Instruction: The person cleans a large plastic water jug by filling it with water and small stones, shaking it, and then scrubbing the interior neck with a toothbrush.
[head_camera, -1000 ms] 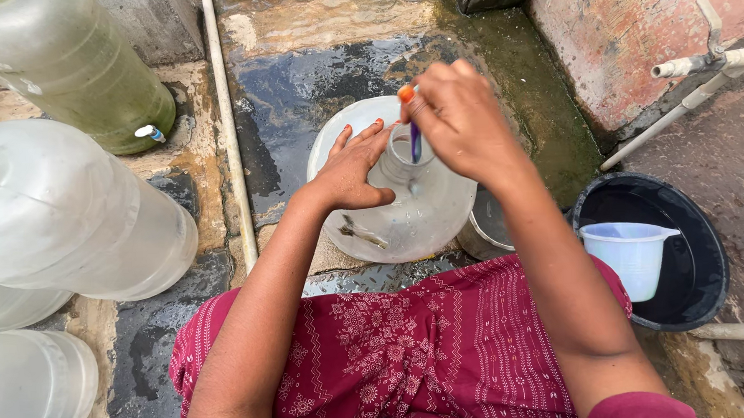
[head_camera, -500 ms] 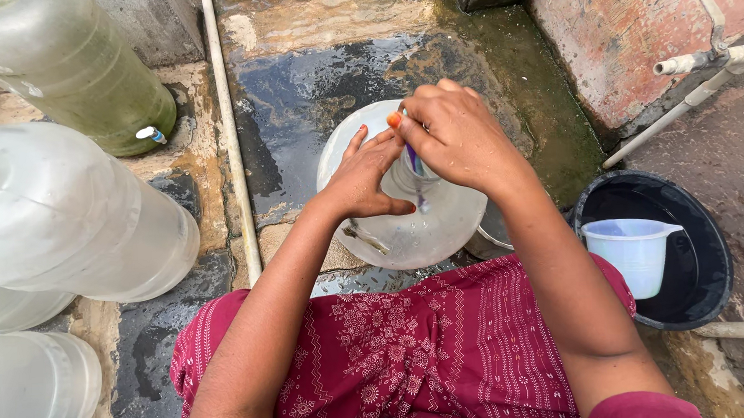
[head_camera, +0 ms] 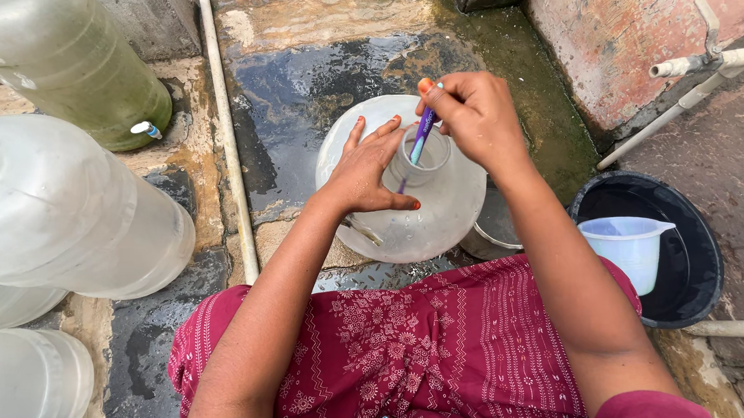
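Two bare hands work over one clear plastic water jug [head_camera: 414, 207] standing upright on the wet stone floor [head_camera: 300, 87], just in front of the person's knees, seen from the head camera.

Left hand [head_camera: 370, 171]: fingers spread flat against the jug's shoulder, touching beside the neck, steadying it; not closed around anything.

Right hand [head_camera: 472, 117]: thumb and fingers pinched together on the upper end of a slim purple-handled brush [head_camera: 421, 136]. Brush tilts down through the jug's open mouth; lower end inside, blurred behind the plastic.

Surroundings: large clear jugs [head_camera: 71, 205] lie along the floor's left edge, a greenish one [head_camera: 73, 71] at the far left corner. White pipe [head_camera: 227, 140] runs along the floor between them and the jug. Black basin [head_camera: 692, 253] near the right edge holds a pale plastic measuring cup [head_camera: 629, 248]. Brick wall [head_camera: 632, 30] at the far right.
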